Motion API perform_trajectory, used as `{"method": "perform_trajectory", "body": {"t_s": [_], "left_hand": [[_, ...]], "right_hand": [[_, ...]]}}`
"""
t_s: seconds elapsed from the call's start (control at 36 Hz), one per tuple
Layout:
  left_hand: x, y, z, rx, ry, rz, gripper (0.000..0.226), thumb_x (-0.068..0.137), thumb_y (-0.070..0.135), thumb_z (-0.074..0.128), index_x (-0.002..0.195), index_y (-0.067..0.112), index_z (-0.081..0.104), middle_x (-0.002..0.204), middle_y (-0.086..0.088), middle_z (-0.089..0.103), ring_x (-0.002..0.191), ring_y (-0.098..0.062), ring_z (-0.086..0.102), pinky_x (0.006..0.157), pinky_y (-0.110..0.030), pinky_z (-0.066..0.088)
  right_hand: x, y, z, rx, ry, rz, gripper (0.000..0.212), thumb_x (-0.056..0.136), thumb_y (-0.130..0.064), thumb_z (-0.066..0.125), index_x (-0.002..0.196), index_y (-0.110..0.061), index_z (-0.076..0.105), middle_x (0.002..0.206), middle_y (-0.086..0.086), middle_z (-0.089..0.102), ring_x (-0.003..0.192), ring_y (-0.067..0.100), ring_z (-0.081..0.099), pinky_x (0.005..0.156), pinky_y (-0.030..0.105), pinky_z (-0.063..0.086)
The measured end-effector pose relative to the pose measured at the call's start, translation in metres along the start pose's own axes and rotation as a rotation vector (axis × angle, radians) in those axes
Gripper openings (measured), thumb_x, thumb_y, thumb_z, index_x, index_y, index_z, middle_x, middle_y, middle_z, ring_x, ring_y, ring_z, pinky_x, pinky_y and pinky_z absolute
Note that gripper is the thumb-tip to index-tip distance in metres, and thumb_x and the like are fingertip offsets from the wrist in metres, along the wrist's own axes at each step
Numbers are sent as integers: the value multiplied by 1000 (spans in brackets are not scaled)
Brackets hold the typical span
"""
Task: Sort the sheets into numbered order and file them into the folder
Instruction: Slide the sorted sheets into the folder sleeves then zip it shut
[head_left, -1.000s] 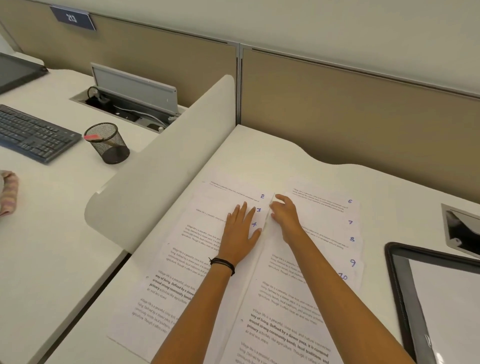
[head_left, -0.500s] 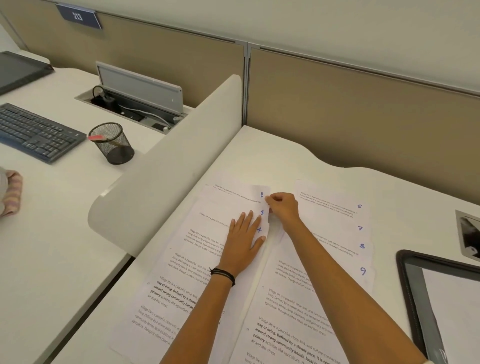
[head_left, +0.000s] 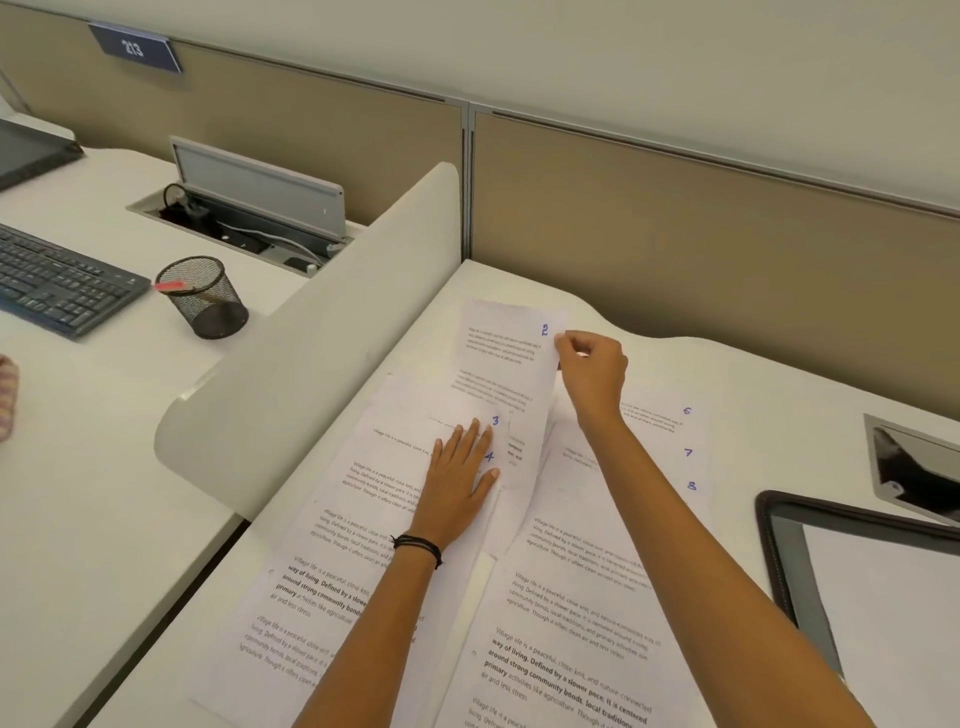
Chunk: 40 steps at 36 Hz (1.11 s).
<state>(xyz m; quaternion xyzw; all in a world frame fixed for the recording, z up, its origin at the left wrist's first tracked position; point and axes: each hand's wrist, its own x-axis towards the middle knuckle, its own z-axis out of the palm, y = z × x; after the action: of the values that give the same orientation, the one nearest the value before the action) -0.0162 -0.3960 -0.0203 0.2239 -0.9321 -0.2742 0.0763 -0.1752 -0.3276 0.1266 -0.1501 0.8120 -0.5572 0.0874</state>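
My right hand (head_left: 592, 371) pinches sheet 2 (head_left: 506, 358) at its right edge, thumb and fingers curled tight just beside the blue handwritten "2" in its top corner. The sheet is white, with small blocks of black print. It slants across the far end of the left pile (head_left: 332, 571), and its long right edge runs down between the two piles. My left hand (head_left: 460, 483) lies flat on the left pile, fingers straight and together, pressing it to the desk (head_left: 493, 280); my fingertips sit just beside the blue "3" and "4" on the fanned sheets. The right pile (head_left: 587, 597) is fanned the same way under my right forearm, with "6", "7" and "8" showing down its right margin. Both piles carry the same printed paragraphs, some lines in bold. The folder (head_left: 779, 561), black-rimmed with a white inside, lies on the desk to the right, apart from the piles.
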Motion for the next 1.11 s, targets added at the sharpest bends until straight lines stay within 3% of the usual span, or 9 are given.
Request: {"method": "perform_trajectory", "body": {"t_s": [0.22, 0.36, 0.44, 0.5, 0.56, 0.64, 0.83, 0.97, 1.11], "left_hand": [[2, 3, -1, 36, -23, -38, 76, 82, 62, 0, 149, 26, -3, 160, 3, -2, 147, -16, -7, 112, -26, -17], [3, 21, -7, -20, 4, -29, 71, 92, 62, 8, 151, 23, 9, 159, 3, 2, 146, -12, -6, 112, -25, -15], [3, 39, -11, -152, 36, -44, 52, 103, 35, 34, 150, 21, 17, 159, 2, 7, 147, -14, 0, 114, -25, -10], [2, 52, -12, -284, 69, -71, 51, 102, 30, 39, 149, 20, 24, 159, 2, 12, 147, -14, 4, 118, -30, -2], [-2, 68, -15, -458, 95, -133, 49, 101, 31, 41, 148, 21, 28, 158, 3, 17, 146, -13, 10, 120, -35, 9], [-8, 91, -22, -652, 123, -209, 49, 101, 32, 43, 147, 21, 32, 155, 4, 26, 144, -10, 20, 117, -28, 16], [-33, 132, -30, -921, -16, -301, 49, 100, 32, 44, 146, 26, 30, 152, 7, 29, 137, -11, 32, 104, -23, 29], [-51, 146, -30, -1070, -46, -375, 53, 98, 34, 49, 147, 23, 29, 150, 3, 35, 135, -15, 37, 113, -35, 30], [-72, 155, -34, -1176, -63, -377, 59, 99, 34, 48, 148, 15, 23, 143, -4, 44, 125, -17, 50, 105, -31, 41]], "right_hand": [[-5, -38, -38, 148, 96, -185, 22, 93, -13, 54, 76, -8, 68, 70, -10, 65, 59, -2, 55, 56, 14, 44], [-16, -62, -66, 254, 124, -276, 23, 94, -16, 53, 80, -6, 68, 74, -7, 68, 67, 14, 62, 62, 29, 53], [-25, -74, -80, 297, 135, -300, 21, 96, -19, 51, 82, -12, 67, 81, -4, 69, 73, 17, 65, 67, 34, 55], [-32, -81, -90, 328, 148, -311, 20, 96, -19, 50, 83, -15, 64, 84, -3, 69, 74, 14, 65, 68, 32, 55], [-40, -87, -99, 359, 161, -319, 19, 97, -19, 50, 85, -14, 63, 85, -3, 69, 73, 11, 64, 67, 29, 54], [-51, -93, -113, 419, 184, -322, 18, 98, -19, 50, 85, -15, 62, 83, -6, 68, 71, 4, 63, 65, 21, 53], [-80, -103, -147, 566, 232, -310, 20, 97, -17, 51, 81, -22, 61, 79, -12, 67, 69, 1, 61, 63, 17, 50], [-103, -106, -171, 698, 253, -259, 17, 96, -15, 53, 82, -18, 62, 76, -13, 68, 69, 1, 63, 63, 17, 50], [-129, -105, -192, 803, 258, -242, 15, 97, -12, 50, 85, -12, 60, 79, -9, 69, 68, 1, 63, 62, 16, 50]]}}
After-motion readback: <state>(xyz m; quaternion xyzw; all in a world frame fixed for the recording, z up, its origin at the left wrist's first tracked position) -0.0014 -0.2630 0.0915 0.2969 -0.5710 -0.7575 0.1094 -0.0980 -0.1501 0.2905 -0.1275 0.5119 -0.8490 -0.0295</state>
